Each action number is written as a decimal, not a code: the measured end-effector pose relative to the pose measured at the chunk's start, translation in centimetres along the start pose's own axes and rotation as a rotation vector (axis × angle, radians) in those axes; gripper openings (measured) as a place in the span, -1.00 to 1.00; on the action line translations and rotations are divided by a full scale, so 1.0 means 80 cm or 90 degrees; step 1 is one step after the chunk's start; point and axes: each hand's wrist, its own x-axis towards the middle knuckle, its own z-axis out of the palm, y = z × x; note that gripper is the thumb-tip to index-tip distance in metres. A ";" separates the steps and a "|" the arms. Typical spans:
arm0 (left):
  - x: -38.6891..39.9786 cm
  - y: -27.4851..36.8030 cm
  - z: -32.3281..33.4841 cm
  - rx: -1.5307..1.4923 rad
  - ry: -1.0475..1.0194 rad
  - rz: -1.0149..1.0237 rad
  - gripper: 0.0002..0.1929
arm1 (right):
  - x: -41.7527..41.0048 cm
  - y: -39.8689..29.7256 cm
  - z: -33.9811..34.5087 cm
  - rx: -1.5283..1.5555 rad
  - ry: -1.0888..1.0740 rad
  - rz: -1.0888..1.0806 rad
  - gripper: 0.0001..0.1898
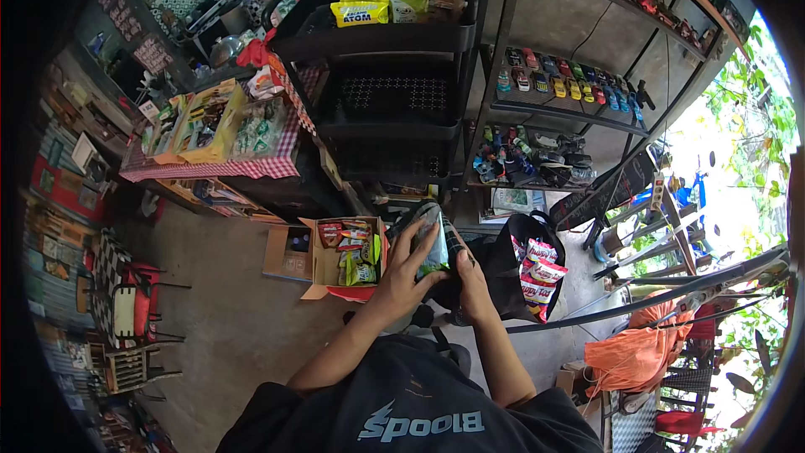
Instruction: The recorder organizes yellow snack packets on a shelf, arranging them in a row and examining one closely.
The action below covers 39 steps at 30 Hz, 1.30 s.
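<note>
In front of my body, a shiny pale packet (435,253) with some green on it is between my hands. My left hand (402,267) lies over its left side with the fingers spread. My right hand (475,286) grips the right side, thumb uppermost, its other fingers hidden. A dark patterned surface shows around the packet; whether it belongs to the packet I cannot tell. Left of my hands is an open cardboard box (325,264) with several snack packets (358,258). On the right, a black bag (506,264) holds pink-and-white snack packets (541,274).
A black tiered cart (377,39) ahead carries yellow packets (360,14) on top. Metal shelves (566,112) with toy cars stand to its right. At left is a table with a checkered cloth (264,165) and boxes of goods. A dark cable (654,305) crosses at right.
</note>
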 end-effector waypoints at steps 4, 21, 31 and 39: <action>0.003 -0.021 -0.003 -0.022 0.052 -0.001 -0.19 | -0.005 0.000 0.016 0.031 0.007 -0.007 -0.26; -0.005 -0.043 -0.065 -0.085 -0.192 0.051 -0.24 | 0.033 0.006 0.068 0.045 0.198 0.037 -0.41; 0.007 -0.099 -0.124 -0.086 0.030 0.021 -0.33 | 0.039 0.001 0.152 -0.020 0.102 -0.019 -0.32; -0.008 -0.102 -0.162 -0.132 0.129 0.063 -0.44 | 0.071 0.002 0.208 -0.144 0.021 -0.052 -0.21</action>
